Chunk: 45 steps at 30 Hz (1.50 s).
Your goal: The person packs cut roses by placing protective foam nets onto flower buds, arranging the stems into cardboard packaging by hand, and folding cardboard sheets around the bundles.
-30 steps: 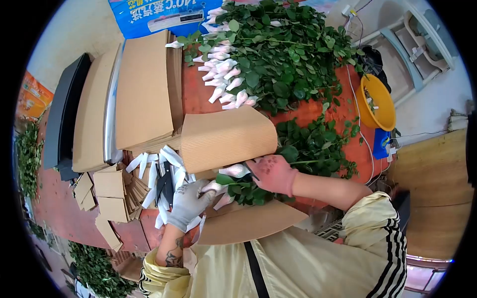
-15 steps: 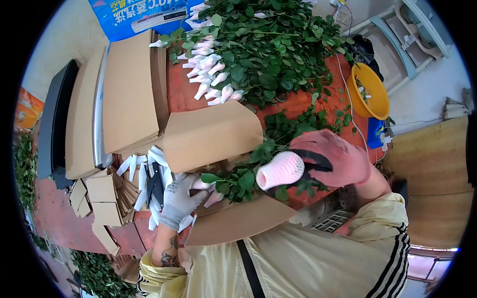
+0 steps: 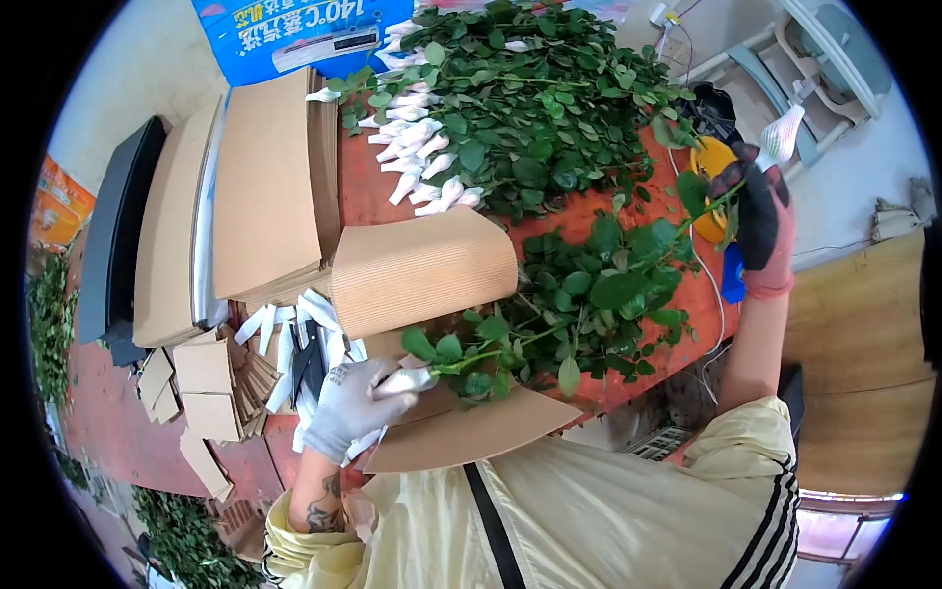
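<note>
My right hand (image 3: 765,228), in a red and black glove, is raised at the right. Its fingers are closed round the green stem of a rose, just below the bud in its pinkish-white net sleeve (image 3: 782,135). My left hand (image 3: 351,404), in a pale grey glove, is closed on another netted rose bud (image 3: 407,381) over the cardboard. Leafy stems (image 3: 589,304) stretch across the red table between my hands. A corrugated cardboard sheet (image 3: 424,273) curls up behind them, and a flat cardboard flap (image 3: 471,432) lies in front of my body.
Behind lies a big heap of leafy roses (image 3: 540,108) with netted buds (image 3: 407,147) facing left. Cardboard stacks (image 3: 270,187) stand at the left, near white strips (image 3: 285,363) and small cardboard pieces (image 3: 208,393). A yellow basin (image 3: 711,157) sits beyond my right hand.
My right hand has swung up and to the right with the netted rose, spreading the leafy stems across the table. My left hand has stayed near the cardboard, now gripping a netted bud.
</note>
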Each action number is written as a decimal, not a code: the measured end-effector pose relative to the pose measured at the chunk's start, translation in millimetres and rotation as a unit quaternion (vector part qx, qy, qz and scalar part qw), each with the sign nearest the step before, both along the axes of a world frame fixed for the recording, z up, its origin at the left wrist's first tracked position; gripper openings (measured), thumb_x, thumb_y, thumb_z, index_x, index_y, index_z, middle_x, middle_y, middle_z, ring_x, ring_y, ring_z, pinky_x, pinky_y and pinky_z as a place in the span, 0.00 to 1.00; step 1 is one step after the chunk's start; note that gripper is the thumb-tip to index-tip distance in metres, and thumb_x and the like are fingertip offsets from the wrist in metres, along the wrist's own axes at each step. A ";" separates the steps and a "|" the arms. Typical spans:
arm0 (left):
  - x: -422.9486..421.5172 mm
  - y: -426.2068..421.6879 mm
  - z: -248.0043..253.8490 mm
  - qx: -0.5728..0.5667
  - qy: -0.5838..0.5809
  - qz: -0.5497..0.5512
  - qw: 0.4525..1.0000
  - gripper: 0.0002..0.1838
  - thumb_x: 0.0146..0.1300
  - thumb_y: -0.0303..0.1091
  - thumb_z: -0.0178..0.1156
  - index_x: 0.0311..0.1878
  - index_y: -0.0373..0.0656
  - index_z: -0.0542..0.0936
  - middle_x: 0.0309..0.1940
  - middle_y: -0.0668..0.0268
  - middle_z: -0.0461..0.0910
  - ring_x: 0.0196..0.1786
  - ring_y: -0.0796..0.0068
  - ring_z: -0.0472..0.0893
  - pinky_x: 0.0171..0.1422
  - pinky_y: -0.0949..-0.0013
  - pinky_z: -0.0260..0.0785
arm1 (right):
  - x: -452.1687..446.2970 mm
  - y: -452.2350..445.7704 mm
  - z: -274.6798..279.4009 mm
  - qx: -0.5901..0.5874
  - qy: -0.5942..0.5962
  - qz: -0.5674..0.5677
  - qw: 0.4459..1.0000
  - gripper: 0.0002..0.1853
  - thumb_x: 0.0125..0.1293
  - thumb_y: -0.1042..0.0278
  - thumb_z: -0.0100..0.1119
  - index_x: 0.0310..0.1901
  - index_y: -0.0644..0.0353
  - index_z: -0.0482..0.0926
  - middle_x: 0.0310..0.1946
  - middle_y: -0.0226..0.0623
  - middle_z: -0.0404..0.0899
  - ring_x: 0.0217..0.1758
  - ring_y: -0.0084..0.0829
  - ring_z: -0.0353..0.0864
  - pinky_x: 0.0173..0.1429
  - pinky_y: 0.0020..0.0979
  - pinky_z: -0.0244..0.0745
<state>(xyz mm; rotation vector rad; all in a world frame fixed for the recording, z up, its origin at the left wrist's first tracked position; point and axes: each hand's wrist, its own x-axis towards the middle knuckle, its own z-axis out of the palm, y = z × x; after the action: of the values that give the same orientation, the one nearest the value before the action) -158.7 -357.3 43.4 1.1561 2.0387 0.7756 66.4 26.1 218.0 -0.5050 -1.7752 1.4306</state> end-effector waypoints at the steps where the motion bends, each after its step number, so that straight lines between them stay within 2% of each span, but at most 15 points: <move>1: 0.5 -2.8 8.3 0.034 -0.055 -0.021 0.998 0.21 0.47 0.46 0.68 0.39 0.41 0.80 0.29 0.56 0.80 0.34 0.57 0.80 0.39 0.61 0.71 | 9.7 3.0 -13.3 -0.007 0.005 0.021 1.000 0.17 0.64 0.67 0.54 0.51 0.69 0.70 0.35 0.39 0.76 0.38 0.32 0.78 0.46 0.32 0.72; 4: 0.1 -6.9 12.0 0.020 -0.045 -0.123 0.991 0.22 0.47 0.41 0.68 0.43 0.39 0.80 0.31 0.56 0.80 0.35 0.60 0.80 0.43 0.65 0.70 | 25.0 -35.6 -33.1 -0.051 -0.095 0.191 0.976 0.23 0.53 0.64 0.65 0.47 0.71 0.73 0.41 0.47 0.77 0.39 0.40 0.81 0.42 0.35 0.76; 5: 3.8 -2.1 14.6 -0.061 0.000 -0.148 0.987 0.21 0.48 0.39 0.67 0.44 0.37 0.80 0.34 0.54 0.81 0.38 0.58 0.80 0.45 0.64 0.71 | 25.1 -66.2 -22.9 -0.041 -0.228 0.169 0.958 0.32 0.49 0.68 0.63 0.57 0.70 0.67 0.42 0.41 0.79 0.41 0.34 0.81 0.43 0.33 0.78; 6: 6.1 -2.9 11.6 -0.067 0.001 -0.151 0.986 0.21 0.48 0.39 0.67 0.44 0.37 0.80 0.34 0.54 0.81 0.38 0.58 0.80 0.45 0.64 0.71 | 1.7 -72.5 -5.1 0.272 -0.290 0.321 0.860 0.30 0.48 0.66 0.63 0.54 0.70 0.70 0.39 0.43 0.79 0.41 0.36 0.81 0.43 0.34 0.77; 7: 8.3 -3.4 2.7 -0.047 0.001 -0.149 0.988 0.21 0.48 0.39 0.67 0.44 0.38 0.80 0.35 0.53 0.81 0.39 0.57 0.80 0.47 0.63 0.71 | -19.3 -78.7 -9.6 0.360 -0.225 0.414 0.805 0.28 0.49 0.62 0.64 0.53 0.66 0.73 0.40 0.42 0.79 0.41 0.38 0.81 0.44 0.35 0.75; 9: 8.5 -4.3 -16.2 0.009 0.036 -0.174 0.984 0.21 0.54 0.47 0.61 0.47 0.45 0.78 0.35 0.58 0.80 0.41 0.56 0.80 0.45 0.58 0.71 | -29.5 -104.5 -25.0 0.401 -0.220 0.416 0.786 0.26 0.55 0.61 0.59 0.57 0.57 0.73 0.46 0.36 0.78 0.48 0.38 0.78 0.52 0.37 0.71; 13: 16.6 -6.9 -19.8 -0.001 0.115 -0.113 0.987 0.23 0.54 0.47 0.61 0.51 0.47 0.79 0.35 0.58 0.80 0.40 0.57 0.80 0.45 0.58 0.70 | -47.7 -114.1 -31.9 0.394 -0.235 0.428 0.779 0.26 0.53 0.65 0.60 0.57 0.59 0.72 0.46 0.39 0.78 0.49 0.42 0.77 0.53 0.37 0.71; 16: 15.1 -8.1 -12.7 0.029 0.209 -0.124 0.970 0.32 0.52 0.48 0.63 0.61 0.50 0.71 0.39 0.63 0.79 0.45 0.62 0.79 0.50 0.61 0.69 | -44.6 -114.9 -16.0 0.264 -0.261 0.378 0.848 0.26 0.49 0.72 0.61 0.53 0.67 0.73 0.41 0.45 0.79 0.44 0.43 0.80 0.52 0.36 0.72; 21: 17.8 13.8 -23.1 0.048 0.259 -0.228 0.937 0.33 0.52 0.52 0.62 0.62 0.52 0.71 0.65 0.52 0.62 0.68 0.48 0.60 0.71 0.47 0.50 | -1.4 -89.1 -32.6 0.067 -0.155 0.271 0.948 0.28 0.54 0.73 0.62 0.56 0.71 0.68 0.45 0.44 0.79 0.45 0.32 0.79 0.52 0.31 0.73; 24: 21.2 19.8 -46.9 0.050 0.273 -0.229 0.933 0.33 0.48 0.48 0.64 0.59 0.48 0.73 0.65 0.52 0.63 0.68 0.49 0.60 0.72 0.47 0.49 | 9.4 -74.0 4.6 -0.022 -0.109 0.228 0.967 0.26 0.62 0.61 0.60 0.55 0.72 0.68 0.45 0.43 0.78 0.42 0.31 0.80 0.47 0.29 0.72; 30: 24.2 20.0 -45.8 0.039 0.260 -0.221 0.939 0.31 0.49 0.48 0.62 0.58 0.48 0.74 0.63 0.52 0.64 0.67 0.48 0.60 0.72 0.47 0.48 | 77.1 38.4 9.3 0.013 -0.091 -0.096 0.991 0.15 0.67 0.67 0.54 0.50 0.69 0.73 0.32 0.33 0.76 0.35 0.29 0.78 0.44 0.28 0.73; 34: 24.2 22.8 -48.1 0.028 0.274 -0.228 0.934 0.30 0.49 0.47 0.61 0.57 0.47 0.75 0.63 0.51 0.63 0.67 0.48 0.61 0.72 0.47 0.47 | 135.7 102.4 -5.4 -0.174 0.100 -0.051 0.978 0.17 0.67 0.68 0.53 0.55 0.66 0.69 0.30 0.36 0.72 0.36 0.33 0.75 0.44 0.36 0.73; 36: 25.0 22.8 -49.8 0.033 0.282 -0.230 0.931 0.30 0.50 0.47 0.61 0.57 0.48 0.75 0.63 0.51 0.63 0.67 0.47 0.61 0.72 0.47 0.47 | 159.3 120.6 -10.3 -0.183 0.116 -0.034 0.976 0.15 0.66 0.69 0.54 0.52 0.66 0.71 0.31 0.36 0.72 0.36 0.34 0.74 0.45 0.38 0.73; 40: 26.7 22.2 -49.8 0.029 0.294 -0.218 0.930 0.28 0.51 0.48 0.60 0.58 0.52 0.76 0.63 0.53 0.65 0.67 0.52 0.62 0.73 0.48 0.46 | 183.5 127.9 4.1 -0.032 0.054 -0.251 0.966 0.15 0.65 0.69 0.56 0.51 0.67 0.72 0.31 0.32 0.69 0.36 0.29 0.73 0.45 0.36 0.73; 45: 25.5 22.3 -54.8 0.039 0.287 -0.214 0.933 0.29 0.50 0.48 0.60 0.58 0.52 0.76 0.64 0.54 0.65 0.67 0.52 0.62 0.73 0.48 0.46 | 193.3 124.8 64.6 0.019 0.080 -0.183 0.980 0.17 0.69 0.68 0.50 0.55 0.68 0.72 0.31 0.30 0.70 0.35 0.28 0.72 0.43 0.33 0.71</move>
<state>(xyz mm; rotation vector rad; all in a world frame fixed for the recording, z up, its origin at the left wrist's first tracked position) -133.2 -335.0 -11.4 1.9678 2.0783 0.3180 259.7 150.9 282.6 -0.6407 -1.4874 1.1433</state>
